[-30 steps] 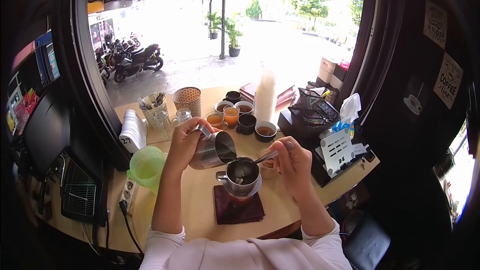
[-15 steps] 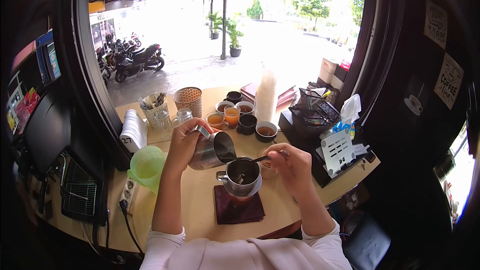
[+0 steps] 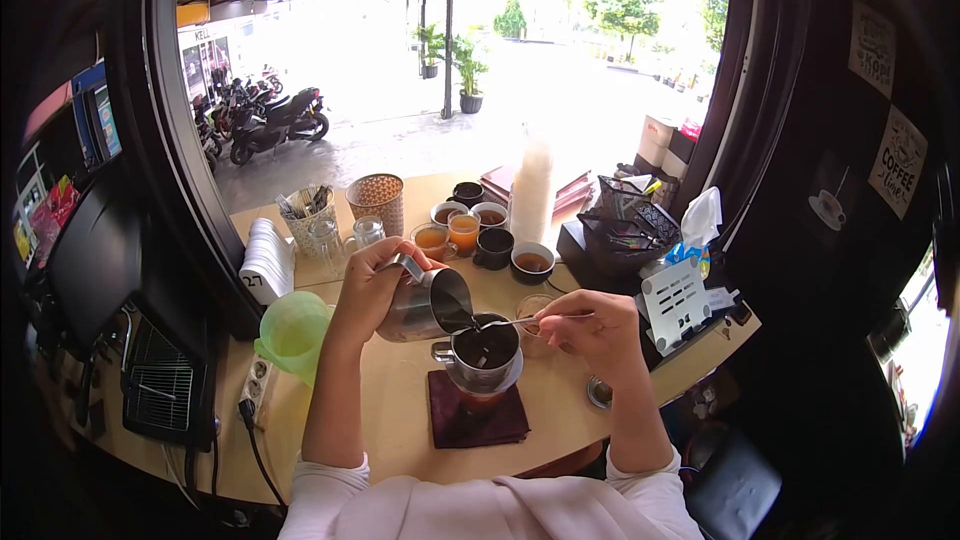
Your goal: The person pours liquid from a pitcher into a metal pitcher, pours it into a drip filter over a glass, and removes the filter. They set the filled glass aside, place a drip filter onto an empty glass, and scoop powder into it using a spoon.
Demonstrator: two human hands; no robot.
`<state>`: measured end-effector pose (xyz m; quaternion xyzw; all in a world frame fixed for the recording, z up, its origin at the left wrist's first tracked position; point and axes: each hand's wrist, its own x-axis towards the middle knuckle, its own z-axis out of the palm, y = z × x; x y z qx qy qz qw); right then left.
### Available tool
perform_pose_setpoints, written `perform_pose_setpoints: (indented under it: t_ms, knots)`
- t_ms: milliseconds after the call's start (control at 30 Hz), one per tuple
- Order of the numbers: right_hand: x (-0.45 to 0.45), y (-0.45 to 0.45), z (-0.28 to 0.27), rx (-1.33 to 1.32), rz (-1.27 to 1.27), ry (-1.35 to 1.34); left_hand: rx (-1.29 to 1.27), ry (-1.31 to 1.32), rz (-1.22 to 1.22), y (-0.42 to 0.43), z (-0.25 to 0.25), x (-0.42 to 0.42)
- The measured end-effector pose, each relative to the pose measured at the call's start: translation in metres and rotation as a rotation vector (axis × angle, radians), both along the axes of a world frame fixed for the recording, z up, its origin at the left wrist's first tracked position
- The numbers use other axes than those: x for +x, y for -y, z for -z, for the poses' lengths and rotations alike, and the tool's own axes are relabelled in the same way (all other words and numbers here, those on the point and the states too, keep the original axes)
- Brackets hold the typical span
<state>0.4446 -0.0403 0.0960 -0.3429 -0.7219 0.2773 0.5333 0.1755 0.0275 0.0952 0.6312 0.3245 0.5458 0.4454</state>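
My left hand (image 3: 370, 290) grips the handle of a metal pitcher (image 3: 410, 312), tilted with its spout at the rim of a metal cup (image 3: 484, 376). Dark liquid shows inside that cup, which sits above a glass on a folded maroon cloth (image 3: 450, 425). Between the fingers of my right hand (image 3: 592, 325) is a thin spoon (image 3: 522, 321), its end reaching over the cup's rim. Just behind the spoon stands a small clear glass (image 3: 536, 312), partly hidden by my right hand.
A green plastic jug (image 3: 295, 332) and a power strip (image 3: 257, 387) lie left. Behind are glass mugs, an orange drink (image 3: 463, 231), a dark-rimmed cup (image 3: 532, 262) and stacked plastic cups (image 3: 532, 190). A black box holding papers stands right; a small round metal item (image 3: 600, 392) lies by my right forearm.
My right hand has shifted right and slightly down, and the spoon now lies flatter over the cup. The round metal item has come into view. The pitcher stays tilted at the cup.
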Motion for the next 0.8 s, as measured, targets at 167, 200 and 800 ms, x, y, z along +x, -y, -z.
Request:
perform_pose_setpoints:
  t_ms: [167,200,800]
  knots:
    - [0.004,-0.001,0.003,-0.072,-0.025,-0.058,0.006,0.011,0.008,-0.003,0.003,0.0]
    - [0.005,0.0,0.003,-0.09,-0.006,-0.071,0.01,0.013,0.008,-0.002,0.003,0.0]
    - [-0.001,0.0,0.005,-0.049,0.045,-0.072,0.041,-0.067,-0.017,-0.001,0.001,-0.001]
